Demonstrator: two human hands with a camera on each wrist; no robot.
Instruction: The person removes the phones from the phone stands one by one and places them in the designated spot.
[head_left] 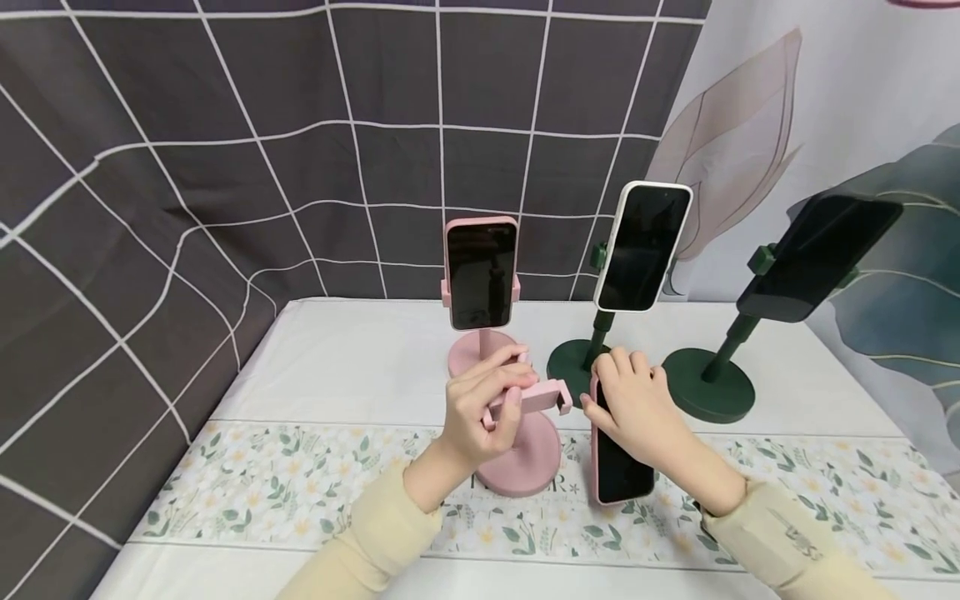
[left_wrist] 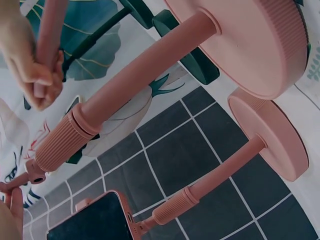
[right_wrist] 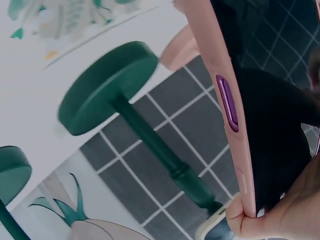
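The front pink stand (head_left: 523,450) is set with its round base on the floral runner (head_left: 277,483), and all places are given from it. Its holder, at the top of the stand, is gripped by the left hand (head_left: 483,408), the thumb and fingers being closed round the pink piece. Just to the right of the front pink stand, the pink-cased phone (head_left: 626,467) is clasped by the right hand (head_left: 637,408); its dark screen is partly covered by the fingers, and a purple side button (right_wrist: 228,103) is shown on its edge in the right wrist view. Whether the runner is touched by this phone cannot be told. The two hands are kept apart, each clamped on its own thing.

Close behind the front pink stand, the rear pink stand (head_left: 462,354) is placed, and an upright phone in a pink case (head_left: 482,279) is held in it. Behind and to the right of the front pink stand, a tilted white-cased phone (head_left: 645,248) is carried by the nearer green stand (head_left: 566,365). Farther right of it, a dark phone (head_left: 821,254) is carried, strongly slanted, by the other green stand (head_left: 708,392). Well behind the front pink stand, a dark cloth with a white grid (head_left: 390,75) is hung.
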